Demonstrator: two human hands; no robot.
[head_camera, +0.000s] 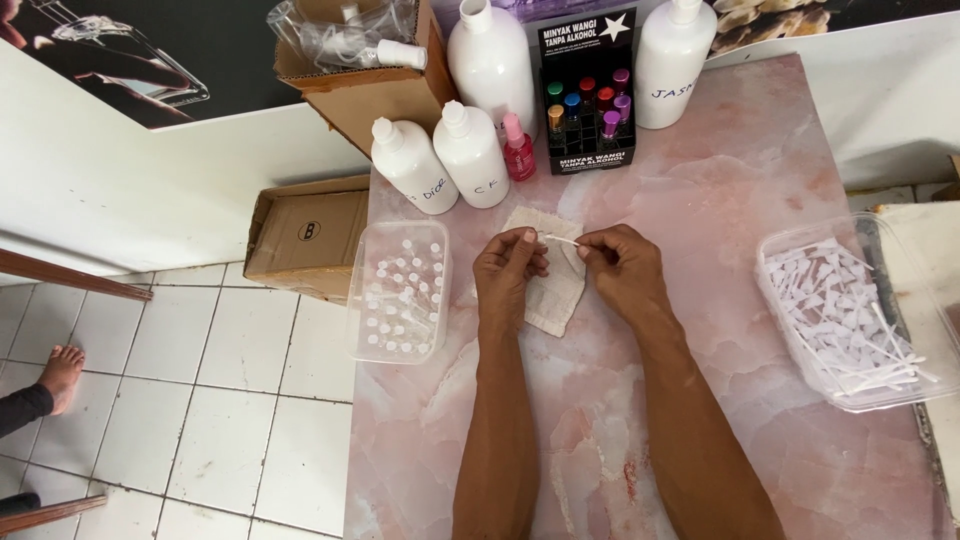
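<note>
Adjoining white floor tiles (230, 380), pink marble table (760, 180)

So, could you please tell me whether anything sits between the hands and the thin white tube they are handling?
Nothing visible does. The left hand and right hand both already pinch the thin white tube at its ends, above the beige cloth.

Four white bottles (471, 155) and a small pink bottle (518, 148) stand at the table's (720, 200) far edge. A black rack of coloured vials (588, 110) sits beside them. Cardboard boxes (308, 235) rest left.
</note>
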